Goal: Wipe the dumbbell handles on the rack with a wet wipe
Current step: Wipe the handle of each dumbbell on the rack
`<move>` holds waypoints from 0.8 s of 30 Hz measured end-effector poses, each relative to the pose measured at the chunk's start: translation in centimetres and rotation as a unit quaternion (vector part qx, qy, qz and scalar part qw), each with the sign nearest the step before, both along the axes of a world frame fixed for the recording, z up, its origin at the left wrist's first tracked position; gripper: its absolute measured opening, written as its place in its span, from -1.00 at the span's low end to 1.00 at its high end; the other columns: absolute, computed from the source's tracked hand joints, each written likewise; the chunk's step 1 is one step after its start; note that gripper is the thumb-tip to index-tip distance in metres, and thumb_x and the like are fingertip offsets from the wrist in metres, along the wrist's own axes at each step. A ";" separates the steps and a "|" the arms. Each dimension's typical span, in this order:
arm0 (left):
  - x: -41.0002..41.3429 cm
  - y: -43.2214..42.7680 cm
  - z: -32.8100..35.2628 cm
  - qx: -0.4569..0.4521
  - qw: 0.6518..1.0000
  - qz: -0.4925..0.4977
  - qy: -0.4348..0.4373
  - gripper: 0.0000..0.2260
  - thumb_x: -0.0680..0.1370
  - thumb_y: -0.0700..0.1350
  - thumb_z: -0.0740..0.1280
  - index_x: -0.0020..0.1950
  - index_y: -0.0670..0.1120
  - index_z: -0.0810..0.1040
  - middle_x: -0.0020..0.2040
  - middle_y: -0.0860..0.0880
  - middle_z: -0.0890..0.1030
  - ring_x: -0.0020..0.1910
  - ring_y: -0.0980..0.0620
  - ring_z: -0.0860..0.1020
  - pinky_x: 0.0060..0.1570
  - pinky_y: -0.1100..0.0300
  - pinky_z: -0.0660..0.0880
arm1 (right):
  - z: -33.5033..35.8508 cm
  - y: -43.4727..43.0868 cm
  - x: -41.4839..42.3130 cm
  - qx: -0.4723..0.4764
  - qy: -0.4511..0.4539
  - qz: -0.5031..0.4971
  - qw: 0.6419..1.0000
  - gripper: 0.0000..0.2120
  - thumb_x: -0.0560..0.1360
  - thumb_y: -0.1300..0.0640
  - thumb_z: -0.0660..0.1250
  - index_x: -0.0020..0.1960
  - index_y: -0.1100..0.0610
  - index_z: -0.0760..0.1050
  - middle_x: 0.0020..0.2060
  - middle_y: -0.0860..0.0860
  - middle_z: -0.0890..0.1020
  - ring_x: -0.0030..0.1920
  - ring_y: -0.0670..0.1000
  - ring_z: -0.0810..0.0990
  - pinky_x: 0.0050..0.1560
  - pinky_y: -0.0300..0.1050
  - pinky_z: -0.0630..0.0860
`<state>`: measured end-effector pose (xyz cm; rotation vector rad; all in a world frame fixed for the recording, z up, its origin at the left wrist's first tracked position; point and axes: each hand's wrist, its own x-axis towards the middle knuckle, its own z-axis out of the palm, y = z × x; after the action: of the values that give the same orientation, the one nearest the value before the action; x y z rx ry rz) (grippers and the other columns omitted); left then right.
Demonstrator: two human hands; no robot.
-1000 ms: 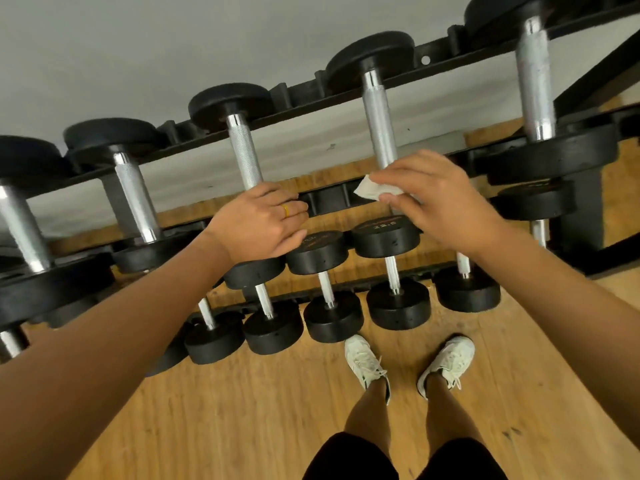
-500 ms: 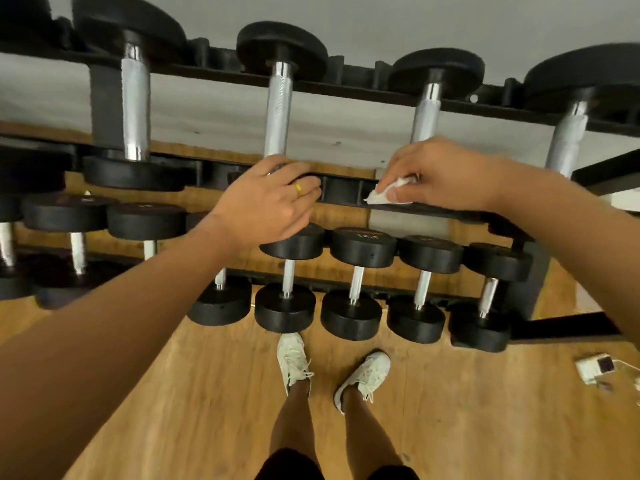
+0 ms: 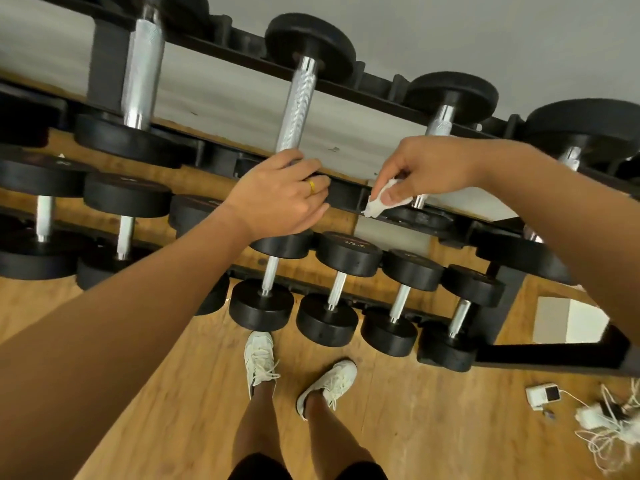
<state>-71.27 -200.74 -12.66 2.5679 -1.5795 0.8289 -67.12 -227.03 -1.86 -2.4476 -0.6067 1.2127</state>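
A black rack (image 3: 388, 83) carries black dumbbells with knurled steel handles on its top tier. My right hand (image 3: 427, 169) pinches a white wet wipe (image 3: 379, 202) against the lower part of one handle (image 3: 440, 124) right of centre. My left hand (image 3: 280, 199), with a yellow ring, rests curled over the near head of the neighbouring dumbbell, at the foot of its handle (image 3: 296, 109). That near head is hidden under the hand. Another thick handle (image 3: 142, 69) stands further left.
Lower tiers hold several smaller dumbbells (image 3: 337, 289) just in front of my shoes (image 3: 259, 358). The floor is wood. A white box (image 3: 568, 320) sits beside the rack's right leg, and a small device (image 3: 542, 396) with tangled white cables (image 3: 609, 427) lies at the right.
The view has swung left and closer along the rack. My right hand with the wipe has slid down its handle toward the near head. My left hand stays on its dumbbell.
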 end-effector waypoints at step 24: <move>-0.4 -0.2 0.6 0.013 1.000 0.007 0.025 -0.64 0.72 0.01 0.19 0.05 -0.12 0.75 0.08 -0.06 0.73 0.20 -0.08 0.63 0.22 -0.03 0.51 | 0.2 -1.7 -6.0 0.052 -0.201 0.019 0.978 -0.78 0.53 0.14 0.41 0.16 0.09 0.66 0.03 -0.02 0.61 0.00 -0.10 0.54 0.06 -0.31 0.33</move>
<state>-71.62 -200.90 -12.10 2.5991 -1.5722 0.7437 -73.09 -228.68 -1.65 -2.6145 -0.8045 0.6746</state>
